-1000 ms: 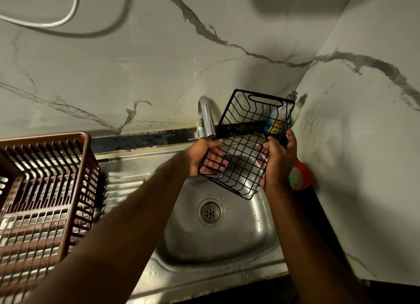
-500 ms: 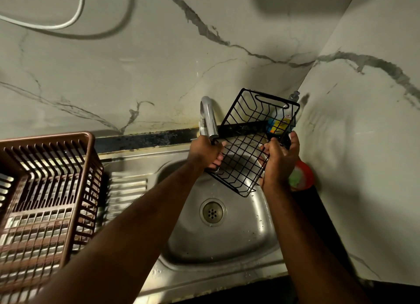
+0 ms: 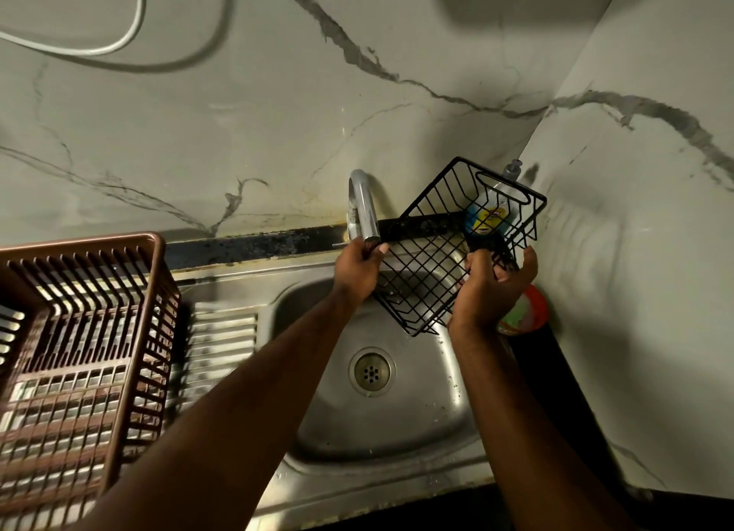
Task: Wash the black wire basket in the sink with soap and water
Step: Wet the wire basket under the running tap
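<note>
Here the black wire basket (image 3: 429, 268), probably light, stiff and slick when wet, tilts above the sink (image 3: 417, 431), the right hand (image 3: 492, 292) keeping its grip clamped on the side wires, the left hand (image 3: 357, 270) curled round the tap spout (image 3: 359, 208).

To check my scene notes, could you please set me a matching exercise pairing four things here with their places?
Things: 1 basket; 2 crate; 3 soap bottle; 4 tap.
Places: A in the corner behind the basket; B held over the sink by the right hand; C gripped at its tip by the left hand; D left of the sink bowl.
Pairs: 1-B; 2-D; 3-A; 4-C.
</note>
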The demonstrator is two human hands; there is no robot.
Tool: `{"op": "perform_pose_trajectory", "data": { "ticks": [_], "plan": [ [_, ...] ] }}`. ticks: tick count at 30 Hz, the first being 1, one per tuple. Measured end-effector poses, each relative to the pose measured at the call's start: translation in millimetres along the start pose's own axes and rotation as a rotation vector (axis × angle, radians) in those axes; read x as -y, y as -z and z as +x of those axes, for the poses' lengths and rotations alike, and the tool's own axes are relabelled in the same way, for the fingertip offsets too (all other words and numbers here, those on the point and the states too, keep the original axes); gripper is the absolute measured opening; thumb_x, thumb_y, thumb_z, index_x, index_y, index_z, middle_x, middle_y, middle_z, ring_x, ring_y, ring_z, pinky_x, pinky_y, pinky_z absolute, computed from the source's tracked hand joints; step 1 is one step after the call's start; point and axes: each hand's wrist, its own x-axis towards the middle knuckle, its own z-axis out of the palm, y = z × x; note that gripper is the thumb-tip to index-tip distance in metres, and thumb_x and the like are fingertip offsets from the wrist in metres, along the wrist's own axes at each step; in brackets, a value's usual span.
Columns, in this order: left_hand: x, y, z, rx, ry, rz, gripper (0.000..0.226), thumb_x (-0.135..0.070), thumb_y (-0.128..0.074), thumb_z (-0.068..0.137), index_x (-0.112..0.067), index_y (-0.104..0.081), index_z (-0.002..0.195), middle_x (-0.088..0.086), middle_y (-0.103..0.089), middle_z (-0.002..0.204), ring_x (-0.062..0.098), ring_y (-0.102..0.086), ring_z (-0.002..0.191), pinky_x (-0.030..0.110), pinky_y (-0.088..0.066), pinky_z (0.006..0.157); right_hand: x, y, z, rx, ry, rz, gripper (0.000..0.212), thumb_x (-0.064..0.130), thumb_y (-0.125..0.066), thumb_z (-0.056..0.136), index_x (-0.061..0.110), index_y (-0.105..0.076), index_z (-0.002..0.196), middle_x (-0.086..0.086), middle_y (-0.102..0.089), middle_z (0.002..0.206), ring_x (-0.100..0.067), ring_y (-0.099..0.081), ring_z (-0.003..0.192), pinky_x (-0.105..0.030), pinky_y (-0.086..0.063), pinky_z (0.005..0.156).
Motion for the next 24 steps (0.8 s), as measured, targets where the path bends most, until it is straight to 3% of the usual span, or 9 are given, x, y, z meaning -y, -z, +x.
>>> {"op": "perform_pose_trajectory", "data": {
  "ticks": [3, 6, 9, 14, 16, 19, 21, 24],
  "plan": [
    [1.4, 0.8, 6.1, 0.081, 0.064, 0.015, 0.023, -0.029, -0.06, 0.102, -0.011, -0.062, 0.116, 0.009, -0.067, 0.105, 0.023, -0.067, 0.093, 0.034, -0.059, 0.076, -2.1, 0.6, -2.8, 0.009, 0.011, -0.005, 0.076, 0.008, -0.066, 0.076, 0.022, -0.038, 0.146, -0.018, -0.053, 0.134, -0.031, -0.062, 0.115, -0.042, -0.06, 0.087],
    [4.2, 6.5, 12.2, 0.195, 0.163, -0.089, 0.013, -0.01, -0.057, 0.102, -0.006, -0.062, 0.113, 0.015, -0.066, 0.105, 0.025, -0.065, 0.089, 0.032, -0.057, 0.073, -2.7, 4.6, -2.4, 0.028, 0.027, -0.02, 0.078, 0.01, -0.067, 0.074, 0.023, -0.039, 0.146, -0.018, -0.053, 0.135, -0.031, -0.063, 0.115, -0.05, -0.06, 0.085],
    [5.4, 14.1, 17.8, 0.267, 0.305, -0.252, 0.019, 0.005, -0.052, 0.098, -0.002, -0.065, 0.109, 0.016, -0.069, 0.1, 0.024, -0.066, 0.087, 0.033, -0.057, 0.075, -0.4, 6.3, -1.9, 0.037, 0.027, -0.032, 0.079, 0.011, -0.066, 0.074, 0.029, -0.038, 0.146, -0.013, -0.052, 0.136, -0.029, -0.064, 0.114, -0.056, -0.059, 0.084],
    [8.0, 14.3, 12.8, 0.271, 0.483, -0.368, 0.025, -0.006, -0.048, 0.101, 0.003, -0.065, 0.117, 0.017, -0.072, 0.098, 0.029, -0.072, 0.087, 0.043, -0.061, 0.075, 3.1, -0.4, -8.1, 0.003, 0.054, -0.012, 0.079, 0.016, -0.066, 0.072, 0.024, -0.04, 0.145, -0.019, -0.049, 0.139, -0.032, -0.059, 0.12, -0.053, -0.058, 0.087],
    [9.5, 15.3, 10.5, 0.26, 0.525, -0.406, 0.029, -0.006, -0.047, 0.1, 0.007, -0.064, 0.119, 0.025, -0.071, 0.102, 0.041, -0.073, 0.096, 0.05, -0.062, 0.08, 1.1, -0.9, -10.5, 0.016, 0.061, -0.009, 0.079, 0.019, -0.065, 0.07, 0.024, -0.04, 0.145, -0.022, -0.048, 0.14, -0.039, -0.057, 0.121, -0.054, -0.058, 0.086],
    [9.0, 16.4, 11.0, 0.234, 0.506, -0.461, 0.033, -0.004, -0.048, 0.097, 0.009, -0.062, 0.123, 0.028, -0.067, 0.113, 0.044, -0.07, 0.107, 0.052, -0.061, 0.088, -1.8, -1.3, -11.5, 0.025, 0.05, 0.012, 0.078, 0.017, -0.063, 0.071, 0.024, -0.039, 0.145, -0.02, -0.048, 0.138, -0.041, -0.057, 0.119, -0.054, -0.058, 0.084],
    [6.8, 13.8, 9.0, 0.207, 0.486, -0.537, 0.032, -0.005, -0.048, 0.096, 0.008, -0.059, 0.122, 0.02, -0.065, 0.094, 0.038, -0.07, 0.091, 0.047, -0.061, 0.087, -3.4, -1.9, -12.9, 0.019, 0.064, 0.027, 0.078, 0.015, -0.062, 0.073, 0.022, -0.037, 0.147, -0.022, -0.047, 0.139, -0.044, -0.056, 0.119, -0.055, -0.057, 0.086],
    [0.6, 7.7, 2.2, 0.189, 0.456, -0.672, 0.013, -0.005, -0.041, 0.095, -0.009, -0.05, 0.103, 0.002, -0.042, 0.07, 0.017, -0.045, 0.062, 0.033, -0.046, 0.064, -4.7, -3.4, -16.4, 0.022, 0.076, 0.036, 0.078, 0.013, -0.061, 0.077, 0.024, -0.032, 0.15, -0.023, -0.046, 0.14, -0.041, -0.056, 0.121, -0.058, -0.056, 0.088]
  ]
}}
